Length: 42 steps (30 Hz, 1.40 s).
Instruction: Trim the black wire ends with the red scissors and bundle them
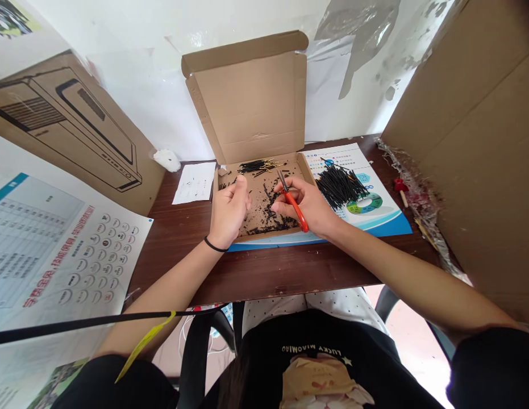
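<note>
Here, in the head view, the right hand is closed around red-handled scissors, their blades pointing to the far side above the box. The left hand, with a black band at its wrist, is curled into a loose fist over the left side of the box; whether it grips anything, I cannot tell. The cardboard box sits on the dark brown surface, its lid raised at the far edge. Inside, black strands with gold-coloured ends lie together on the far side, while small black scraps are scattered across the middle and near side. Just right of the box, a large bundle of black sticks lies on a printed sheet, which shows under the box's near edge too. Left of the box lies a white paper.
</note>
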{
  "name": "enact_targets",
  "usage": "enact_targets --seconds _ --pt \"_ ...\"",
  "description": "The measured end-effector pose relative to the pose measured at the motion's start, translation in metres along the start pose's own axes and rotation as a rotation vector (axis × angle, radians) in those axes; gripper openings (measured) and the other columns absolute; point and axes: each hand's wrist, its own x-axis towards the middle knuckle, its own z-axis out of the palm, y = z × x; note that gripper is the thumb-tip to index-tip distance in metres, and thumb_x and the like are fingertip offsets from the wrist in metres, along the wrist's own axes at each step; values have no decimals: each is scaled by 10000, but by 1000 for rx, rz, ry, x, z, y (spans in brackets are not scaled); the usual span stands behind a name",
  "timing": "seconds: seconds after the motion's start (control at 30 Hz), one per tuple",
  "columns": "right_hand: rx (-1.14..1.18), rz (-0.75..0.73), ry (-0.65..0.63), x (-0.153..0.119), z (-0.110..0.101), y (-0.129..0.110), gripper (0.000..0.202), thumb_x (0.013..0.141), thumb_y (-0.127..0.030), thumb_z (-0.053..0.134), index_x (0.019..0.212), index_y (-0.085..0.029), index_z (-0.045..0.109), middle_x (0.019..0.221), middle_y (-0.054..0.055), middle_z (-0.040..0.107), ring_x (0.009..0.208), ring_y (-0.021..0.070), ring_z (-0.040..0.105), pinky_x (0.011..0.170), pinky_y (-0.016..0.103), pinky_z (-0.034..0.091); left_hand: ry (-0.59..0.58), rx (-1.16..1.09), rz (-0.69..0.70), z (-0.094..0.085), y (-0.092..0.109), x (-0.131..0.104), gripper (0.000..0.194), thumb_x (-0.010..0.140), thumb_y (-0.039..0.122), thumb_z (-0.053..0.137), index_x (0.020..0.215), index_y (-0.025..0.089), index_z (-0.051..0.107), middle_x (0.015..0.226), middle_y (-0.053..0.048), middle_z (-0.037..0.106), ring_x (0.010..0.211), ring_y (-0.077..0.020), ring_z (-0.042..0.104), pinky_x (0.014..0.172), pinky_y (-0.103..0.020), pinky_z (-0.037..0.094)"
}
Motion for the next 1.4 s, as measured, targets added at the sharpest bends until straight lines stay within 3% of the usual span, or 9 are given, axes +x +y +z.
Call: enact_targets --seconds 0.23,0.3,0.37,0.47,0.57,0.67,0.8,0.93,1.4 --pt "32 -2 54 2 -1 3 489 564 -351 848 935 -233 551 696 -52 610 636 113 516 623 294 427 -158 359 248 -1 -4 -1 175 871 264 577 1008 192 658 1060 -89 681 976 -210 609 883 -387 472" --pt "45 5 70 2 -2 2 490 557 -352 849 928 -230 553 670 -62 587 625 110 512 613 290 420 -194 421 303 -1 -3 -1 313 786 224 657 1099 211 642 1226 -97 621 1141 -254 550 987 -442 431" --pt "56 11 93 3 -2 2 491 544 -337 856 915 -222 555 642 -74 559 602 100 492 600 282 409 -227 478 321 -1 -2 0 96 825 296 632 832 205 662 1041 -75 650 1062 -254 568 987 -446 425" --pt "76 11 107 4 -2 3 488 543 -313 856 913 -210 554 633 -78 552 585 88 475 594 273 401 -215 495 280 -2 -3 1 353 923 313 472 590 200 494 781 -51 572 872 -218 568 905 -408 451" --pt "73 12 107 5 -3 4 480 556 -317 848 917 -214 549 645 -76 554 592 89 475 598 274 401 -168 415 231 -2 -5 1 126 803 112 511 878 188 577 1073 -89 587 1047 -228 548 939 -399 445" --pt "47 25 87 4 -2 4 483 570 -331 843 929 -220 540 663 -66 565 605 95 474 604 279 404 -201 297 150 -1 -4 -1 448 716 51 542 1138 198 574 1246 -97 573 1158 -238 529 928 -387 461" --pt "34 28 20 3 0 5 506 585 -351 844 960 -219 532 707 -45 587 626 103 488 611 285 417 -282 22 69 4 -1 -5 172 856 311 613 976 215 691 1052 -59 697 938 -193 625 828 -342 501" --pt "51 -7 -66 4 1 7 483 593 -387 846 927 -220 539 711 -46 584 634 101 497 616 277 423 -319 -195 34 9 0 -9 288 808 478 706 848 193 697 828 -37 705 734 -143 628 721 -290 519" --pt "-870 -415 195 -4 -19 -6 490 811 -632 596 831 -162 736 572 -3 547 556 111 405 581 264 342 -176 245 368 5 4 -15 234 922 390 589 883 180 682 900 -60 748 828 -163 705 787 -305 552"
